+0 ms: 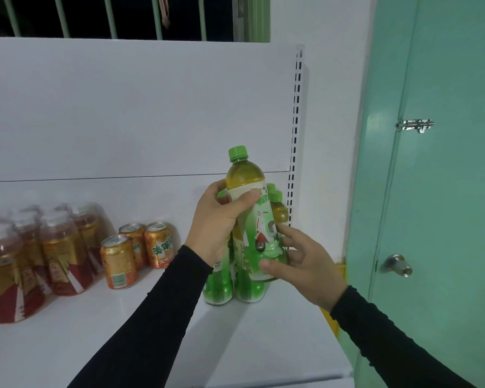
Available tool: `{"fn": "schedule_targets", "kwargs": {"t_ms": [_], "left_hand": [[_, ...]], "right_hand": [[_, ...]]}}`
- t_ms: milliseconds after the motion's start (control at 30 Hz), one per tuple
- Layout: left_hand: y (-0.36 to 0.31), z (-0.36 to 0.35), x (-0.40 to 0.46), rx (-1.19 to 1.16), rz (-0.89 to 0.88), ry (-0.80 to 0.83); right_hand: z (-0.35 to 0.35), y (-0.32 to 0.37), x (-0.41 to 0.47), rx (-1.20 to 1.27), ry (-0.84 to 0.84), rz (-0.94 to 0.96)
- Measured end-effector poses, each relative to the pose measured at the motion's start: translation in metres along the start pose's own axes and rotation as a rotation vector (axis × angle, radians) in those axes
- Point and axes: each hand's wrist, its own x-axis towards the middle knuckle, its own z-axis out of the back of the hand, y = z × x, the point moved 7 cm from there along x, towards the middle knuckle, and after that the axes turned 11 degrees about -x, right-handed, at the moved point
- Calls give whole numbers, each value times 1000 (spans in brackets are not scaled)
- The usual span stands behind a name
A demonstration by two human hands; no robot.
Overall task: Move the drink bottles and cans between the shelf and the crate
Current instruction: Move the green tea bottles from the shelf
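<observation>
Mid-transfer at the white metal shelf [123, 345]: green-capped plastic tea bottle [252, 217] held just above the standing green bottles [233, 287] at the right end. Left hand [217, 222] wrapped round its upper label, right hand [305, 264] cupping its base. Probably next: lowering upright beside the others without toppling them. Bottle nearly full of amber tea; orange drink cans [136, 252] sealed. Crate unseen.

Dim, soft shadows, wide-angle edge distortion

A green-capped tea bottle [252, 217] is held upright above more green bottles [219, 287] on the white shelf [123, 331].
</observation>
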Motion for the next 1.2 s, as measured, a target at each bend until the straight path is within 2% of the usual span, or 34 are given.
{"fn": "schedule_targets", "kwargs": {"t_ms": [233, 367, 533, 600, 667, 833, 933, 1133, 1200], "left_hand": [[3, 1, 3, -113, 140, 81], [4, 5, 4, -103, 105, 21], [0, 9, 4, -51, 18, -39], [-4, 7, 4, 10, -14, -33], [-6, 5, 3, 53, -16, -1], [-2, 4, 5, 2, 95, 129], [4, 6, 4, -35, 109, 133], [-3, 13, 3, -38, 22, 35], [-8, 15, 3, -11, -10, 23]], "right_hand": [[-10, -10, 0, 321, 167, -78], [-14, -7, 0, 209, 188, -48], [-12, 6, 2, -193, 71, 78], [-10, 3, 4, -146, 5, 73], [-10, -2, 4, -43, 14, 59], [-15, -5, 1, 148, 149, 12], [-22, -11, -1, 218, 218, -65], [-19, -5, 2, -35, 210, -11], [-19, -6, 3, -43, 184, -8]]}}
